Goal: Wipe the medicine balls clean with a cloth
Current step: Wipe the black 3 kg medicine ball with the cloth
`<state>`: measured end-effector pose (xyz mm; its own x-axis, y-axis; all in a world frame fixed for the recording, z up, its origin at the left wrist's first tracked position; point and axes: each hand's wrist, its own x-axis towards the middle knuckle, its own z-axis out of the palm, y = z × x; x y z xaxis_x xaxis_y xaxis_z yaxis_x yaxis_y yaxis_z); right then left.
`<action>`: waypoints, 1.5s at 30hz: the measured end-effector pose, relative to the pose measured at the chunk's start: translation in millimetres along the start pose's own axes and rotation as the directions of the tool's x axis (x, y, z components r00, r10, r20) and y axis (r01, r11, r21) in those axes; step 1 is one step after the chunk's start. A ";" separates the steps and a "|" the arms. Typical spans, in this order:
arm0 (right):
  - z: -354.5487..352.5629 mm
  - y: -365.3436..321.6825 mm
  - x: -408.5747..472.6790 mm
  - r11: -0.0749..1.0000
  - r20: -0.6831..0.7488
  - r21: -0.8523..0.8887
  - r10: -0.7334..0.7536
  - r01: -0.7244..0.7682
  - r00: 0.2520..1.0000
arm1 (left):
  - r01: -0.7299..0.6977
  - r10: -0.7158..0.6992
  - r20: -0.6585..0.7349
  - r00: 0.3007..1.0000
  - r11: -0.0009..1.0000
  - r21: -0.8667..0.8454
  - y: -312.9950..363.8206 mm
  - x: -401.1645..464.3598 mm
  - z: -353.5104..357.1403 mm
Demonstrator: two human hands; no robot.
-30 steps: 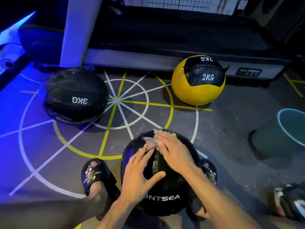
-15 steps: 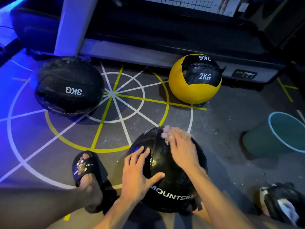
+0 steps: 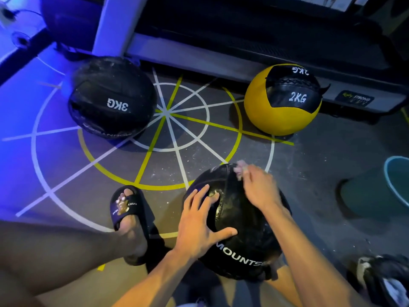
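Note:
A black medicine ball [image 3: 243, 220] marked MOUNTSEA sits on the floor between my feet. My left hand [image 3: 199, 220] rests flat on its near left side with fingers spread. My right hand [image 3: 261, 189] lies over the ball's far top and presses a small pale cloth [image 3: 240, 168] against it; only the cloth's edge shows past my fingertips. A black 3KG ball [image 3: 110, 100] lies at the back left. A yellow and black 2KG ball [image 3: 283, 100] stands at the back right.
A teal bucket [image 3: 396, 180] stands at the right edge. Grey equipment with a long base [image 3: 199, 60] runs along the back. My left foot in a black slide sandal [image 3: 130, 209] is beside the ball. A dark bag [image 3: 385, 282] lies at the lower right.
My right hand has slid the cloth across the ball's top toward the right and far side. The ball has turned a little, showing more lettering. My left hand stays planted.

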<state>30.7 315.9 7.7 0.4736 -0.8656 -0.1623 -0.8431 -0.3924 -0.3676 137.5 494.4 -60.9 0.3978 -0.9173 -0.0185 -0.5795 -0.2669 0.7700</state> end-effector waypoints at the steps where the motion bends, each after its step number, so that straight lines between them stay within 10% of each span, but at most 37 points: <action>1: 6.2 -21.1 4.8 0.992 0.033 -0.046 -0.112 0.114 0.993 | -0.006 0.006 -0.007 1.000 1.000 0.001 0.5 0.1 0.3; 6: 33.3 -78.8 17.7 0.857 0.393 -0.220 -0.359 0.465 0.847 | -0.072 0.070 -0.096 0.993 0.997 -0.024 -3.2 -4.0 3.2; 14: -38.0 35.1 33.6 0.995 0.309 -0.087 0.075 -0.050 0.948 | -0.069 0.062 -0.122 0.991 0.996 -0.054 -5.3 -4.8 13.2; 21: 19.3 -50.1 55.9 0.891 0.532 -0.160 -0.284 0.424 0.797 | -0.063 0.057 -0.123 0.991 0.997 -0.042 -7.3 -3.3 13.4; 27: -16.5 -36.3 94.5 0.923 0.565 -0.320 0.007 0.211 0.825 | -0.047 0.042 -0.106 0.993 0.998 -0.052 -8.3 -0.3 13.7; 34: 23.8 -71.1 85.4 0.874 0.695 -0.169 -0.222 0.455 0.684 | -0.037 0.032 -0.094 0.995 0.998 -0.049 -5.7 0.6 13.7; 40: -3.4 -30.4 102.1 0.925 0.566 -0.242 -0.110 0.293 0.817 | -0.006 0.004 -0.029 1.000 0.997 -0.083 0.7 3.5 9.8; 45: 15.8 -59.0 66.2 0.867 0.655 -0.028 -0.361 0.498 0.664 | -0.033 0.033 0.004 0.999 0.992 -0.120 -4.4 2.9 5.4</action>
<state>115.8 286.6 4.1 0.7855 -0.2296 -0.5747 -0.5016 -0.7800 -0.3741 137.4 491.3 -67.8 0.3754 -0.9268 0.0047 -0.5025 -0.1993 0.8413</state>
